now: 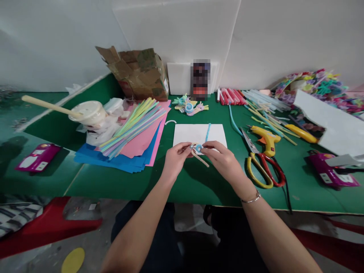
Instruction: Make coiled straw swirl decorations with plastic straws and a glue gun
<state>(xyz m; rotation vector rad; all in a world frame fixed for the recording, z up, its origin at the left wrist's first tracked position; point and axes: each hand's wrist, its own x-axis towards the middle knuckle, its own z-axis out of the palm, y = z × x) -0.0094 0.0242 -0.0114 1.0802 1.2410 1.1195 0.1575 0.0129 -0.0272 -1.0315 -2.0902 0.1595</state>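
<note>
Between my two hands is a small pipe-cleaner craft [198,147] with a light-blue and white coil and a beige stem sticking out toward the lower right. My left hand [176,158] pinches its left side with thumb and fingers. At the right side of the coil, the fingers of my right hand [221,156] are closed on it too. Just beyond and partly under my hands lies a white sheet [190,132] with a twisted blue pipe cleaner [208,133] across it. A finished-looking pipe-cleaner flower bunch [189,107] rests behind the sheet.
On the right are scissors [260,161], a yellow glue gun [265,138], loose pipe cleaners and red markers [231,96]. To the left, striped pipe cleaners [133,129] lie on pink and blue sheets [113,160], near a white tub [87,112]. A cardboard box [142,74] stands behind.
</note>
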